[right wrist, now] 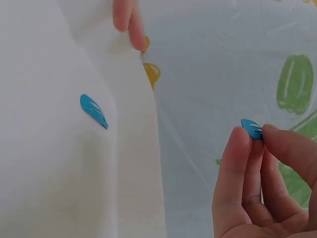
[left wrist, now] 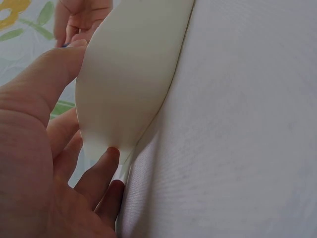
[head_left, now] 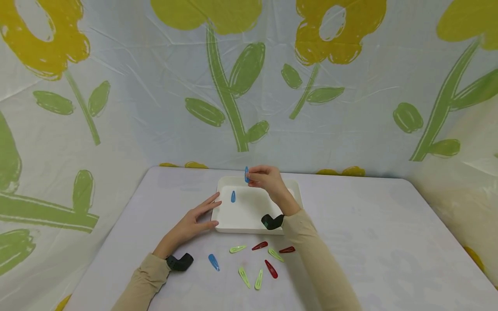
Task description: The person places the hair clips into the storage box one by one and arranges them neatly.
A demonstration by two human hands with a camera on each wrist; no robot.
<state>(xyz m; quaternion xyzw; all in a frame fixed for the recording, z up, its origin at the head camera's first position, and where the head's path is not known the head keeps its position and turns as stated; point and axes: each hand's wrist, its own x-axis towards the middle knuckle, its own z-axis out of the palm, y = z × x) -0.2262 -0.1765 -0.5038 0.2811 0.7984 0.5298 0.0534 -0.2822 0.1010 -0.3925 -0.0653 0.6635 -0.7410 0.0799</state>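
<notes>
Between thumb and fingertips my right hand pinches a blue hair clip, raised over the back part of the white tray. A second blue hair clip lies inside the tray, toward its left side. My left hand has its fingers spread against the tray's left side. In the left wrist view, the thumb and fingertips of the left hand touch the wall of the tray.
In front of the tray lie another blue hair clip, several light green clips and red clips. All rest on a white-covered table. A flower-printed sheet hangs behind the table.
</notes>
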